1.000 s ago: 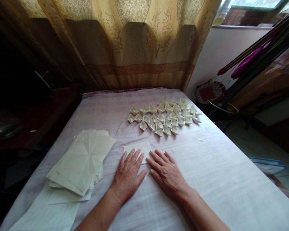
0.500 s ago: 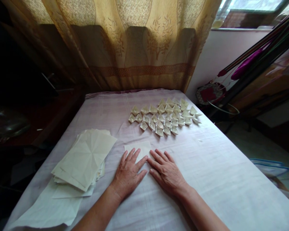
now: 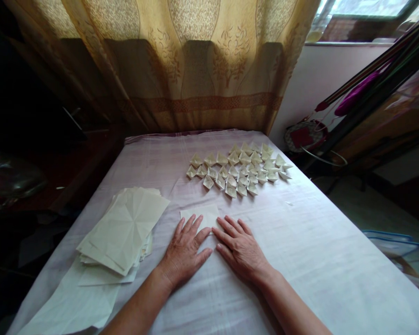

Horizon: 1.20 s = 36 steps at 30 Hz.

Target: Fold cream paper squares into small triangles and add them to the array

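A small pale sheet of paper (image 3: 203,213) lies flat on the cloth-covered table, its near part hidden under my fingers. My left hand (image 3: 185,251) rests palm down over the paper's left and near side, fingers spread. At its near right corner lies my right hand (image 3: 241,249), also flat, with the fingertips touching the paper's edge. The left thumb and index finger come close to the right fingertips. Beyond the hands, several small folded paper boats (image 3: 232,170) stand in rows.
A stack of creased paper sheets (image 3: 129,228) sits on the left, over a longer white sheet (image 3: 70,298). A patterned curtain (image 3: 195,70) hangs behind the table. A tiny paper scrap (image 3: 288,203) lies to the right. Dark furniture stands at the left.
My left hand has shifted slightly to the left, its index finger drawing back along the paper's near edge. The right hand stays almost in place.
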Available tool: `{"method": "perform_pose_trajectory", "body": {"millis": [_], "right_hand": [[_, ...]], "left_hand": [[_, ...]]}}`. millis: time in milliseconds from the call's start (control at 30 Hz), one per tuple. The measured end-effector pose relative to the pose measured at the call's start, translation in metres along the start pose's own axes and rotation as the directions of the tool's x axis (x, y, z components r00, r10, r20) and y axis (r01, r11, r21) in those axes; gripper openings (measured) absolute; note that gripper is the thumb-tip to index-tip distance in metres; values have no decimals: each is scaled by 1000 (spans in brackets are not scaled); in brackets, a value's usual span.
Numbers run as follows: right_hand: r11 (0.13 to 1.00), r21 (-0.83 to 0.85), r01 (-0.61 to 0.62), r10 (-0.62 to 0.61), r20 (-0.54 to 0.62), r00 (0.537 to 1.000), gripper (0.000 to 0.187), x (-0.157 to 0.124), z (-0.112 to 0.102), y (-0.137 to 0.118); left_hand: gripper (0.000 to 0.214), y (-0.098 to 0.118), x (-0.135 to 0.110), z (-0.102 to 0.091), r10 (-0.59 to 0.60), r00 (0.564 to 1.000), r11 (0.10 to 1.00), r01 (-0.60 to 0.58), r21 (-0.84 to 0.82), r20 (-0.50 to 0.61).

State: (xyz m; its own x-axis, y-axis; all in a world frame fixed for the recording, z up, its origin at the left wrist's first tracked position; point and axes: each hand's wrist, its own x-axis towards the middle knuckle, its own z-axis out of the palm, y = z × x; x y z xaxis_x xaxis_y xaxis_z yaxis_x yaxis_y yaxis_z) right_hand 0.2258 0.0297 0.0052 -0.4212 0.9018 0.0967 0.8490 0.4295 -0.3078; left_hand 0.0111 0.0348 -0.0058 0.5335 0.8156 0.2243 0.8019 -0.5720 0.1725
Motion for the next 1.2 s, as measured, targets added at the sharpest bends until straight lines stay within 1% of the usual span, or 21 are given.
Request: {"method": "perform_pose_trajectory", "body": {"millis": [267,400,467,667,867,967,1067,1133,1200], "right_hand": [[999,32,-14,13,27,1000,42,0,0,2],[999,30,-16,15,25,1000,42,0,0,2],[999,30,-15,15,20,1000,41,0,1,2],[1000,26,-14,14,6,1000,40,0,1,2],[1000,13,-5,5,-6,1000,40,0,2,2],[1000,5,-1,1,-3,1000,40,0,3,3],[1000,1,-3,3,7,1000,40,0,1,3],[1000,-1,-27,27,7,1000,40,0,-1,-1],[999,4,-44,44,0,999,41,1,-4,-10]], "left_hand": [[52,-7,1,-8,16,988,999,-11,-39,151],[53,-12,-6,-15,11,973,1000,-4,-31,232],[54,-16,-12,-18,9,969,1000,-6,-15,248],[55,-32,-37,-21,41,978,997,-55,59,204],[56,-45,-58,-26,77,988,983,-97,156,131],[55,-46,-62,-30,107,991,973,-122,195,86],[52,-43,-60,-30,148,988,967,-153,205,38],[51,-41,-58,-28,159,987,968,-159,195,13],[50,-40,-57,-25,162,987,969,-160,189,4]]}}
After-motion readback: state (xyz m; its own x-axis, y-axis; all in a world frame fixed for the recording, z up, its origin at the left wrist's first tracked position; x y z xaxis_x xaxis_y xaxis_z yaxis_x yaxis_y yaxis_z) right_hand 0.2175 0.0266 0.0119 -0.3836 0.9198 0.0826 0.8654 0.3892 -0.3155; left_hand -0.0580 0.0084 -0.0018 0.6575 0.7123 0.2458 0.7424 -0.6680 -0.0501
